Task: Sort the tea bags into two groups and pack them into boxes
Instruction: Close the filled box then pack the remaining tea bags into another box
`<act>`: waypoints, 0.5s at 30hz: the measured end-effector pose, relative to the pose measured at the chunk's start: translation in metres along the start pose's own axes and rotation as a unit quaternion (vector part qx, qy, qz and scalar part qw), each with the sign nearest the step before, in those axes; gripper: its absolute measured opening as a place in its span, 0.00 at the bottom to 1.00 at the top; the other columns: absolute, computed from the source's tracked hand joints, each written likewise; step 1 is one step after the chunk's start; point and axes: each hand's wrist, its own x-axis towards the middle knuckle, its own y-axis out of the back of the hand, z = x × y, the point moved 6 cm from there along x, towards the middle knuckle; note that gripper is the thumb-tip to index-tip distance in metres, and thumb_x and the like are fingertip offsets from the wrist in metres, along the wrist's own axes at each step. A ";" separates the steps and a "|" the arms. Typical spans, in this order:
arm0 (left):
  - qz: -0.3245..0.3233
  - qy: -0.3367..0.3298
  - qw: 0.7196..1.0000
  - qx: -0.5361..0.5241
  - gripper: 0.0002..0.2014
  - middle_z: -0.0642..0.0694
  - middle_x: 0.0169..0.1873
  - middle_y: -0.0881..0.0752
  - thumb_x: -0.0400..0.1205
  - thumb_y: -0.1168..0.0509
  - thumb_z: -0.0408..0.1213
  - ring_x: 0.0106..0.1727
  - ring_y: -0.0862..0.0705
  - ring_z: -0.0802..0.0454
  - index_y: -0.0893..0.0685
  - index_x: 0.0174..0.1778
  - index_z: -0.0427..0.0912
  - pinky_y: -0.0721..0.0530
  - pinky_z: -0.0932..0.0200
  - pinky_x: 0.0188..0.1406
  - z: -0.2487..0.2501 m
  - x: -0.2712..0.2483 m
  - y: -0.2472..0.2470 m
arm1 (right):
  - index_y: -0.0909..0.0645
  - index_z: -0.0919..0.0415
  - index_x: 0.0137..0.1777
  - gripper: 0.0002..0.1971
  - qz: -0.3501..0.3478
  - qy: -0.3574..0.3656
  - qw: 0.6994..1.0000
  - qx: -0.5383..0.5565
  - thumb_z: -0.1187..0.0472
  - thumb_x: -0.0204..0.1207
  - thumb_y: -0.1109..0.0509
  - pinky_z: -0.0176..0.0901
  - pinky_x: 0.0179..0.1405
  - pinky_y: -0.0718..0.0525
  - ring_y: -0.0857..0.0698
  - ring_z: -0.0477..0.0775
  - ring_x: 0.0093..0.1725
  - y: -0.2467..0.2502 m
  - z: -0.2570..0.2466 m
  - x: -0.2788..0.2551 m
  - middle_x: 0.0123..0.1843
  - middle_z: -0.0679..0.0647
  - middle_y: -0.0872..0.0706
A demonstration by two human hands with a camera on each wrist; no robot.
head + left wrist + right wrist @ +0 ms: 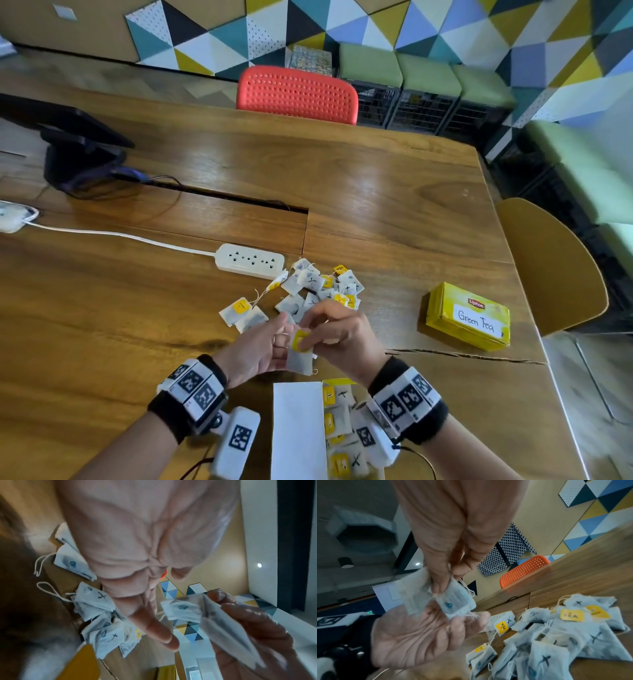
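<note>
Our open box (298, 431) runs off the bottom edge, our right wrist band (407, 404) hides some bags inside, and the held tea bags (214, 622) look blurry.

1. Pale grey-white paper tea bags (310, 287), marked with black crosses or blue blots, carrying yellow tags.
2. Yellow cardboard box (467, 317) with a white handwritten label.
3. Brown wood-grain table (376, 178).
4. Orange-red perforated plastic chair (297, 94).
5. Wall panels (428, 24) of blue, teal, yellow, white and black triangles.
</note>
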 end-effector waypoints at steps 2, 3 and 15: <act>-0.024 -0.006 1.000 -0.018 0.21 0.38 0.48 0.10 0.89 0.50 0.48 0.58 0.14 0.40 0.21 0.64 0.37 0.15 0.50 0.57 0.000 0.000 -0.004 | 0.09 0.60 0.36 0.09 0.015 -0.010 1.000 -0.020 0.75 0.62 0.21 0.30 0.39 0.22 0.20 0.45 0.46 -0.004 0.005 -0.003 0.47 0.55 0.21; -0.027 -0.013 0.999 -0.025 0.18 0.37 0.51 0.11 0.88 0.47 0.45 0.56 0.13 0.42 0.21 0.64 0.37 0.13 0.50 0.55 0.000 0.000 -0.005 | 0.09 0.58 0.36 0.11 0.024 -0.019 0.999 -0.038 0.75 0.62 0.21 0.28 0.40 0.23 0.23 0.41 0.46 -0.006 0.008 -0.005 0.46 0.55 0.23; 0.088 -0.085 0.992 -0.018 0.14 0.46 0.43 0.09 0.79 0.33 0.25 0.45 0.10 0.53 0.18 0.60 0.37 0.10 0.58 0.44 0.009 0.006 0.004 | 0.09 0.50 0.44 0.07 -0.026 -0.243 0.964 -0.108 0.51 0.72 0.27 0.37 0.39 0.18 0.19 0.42 0.38 -0.012 0.014 -0.021 0.42 0.48 0.17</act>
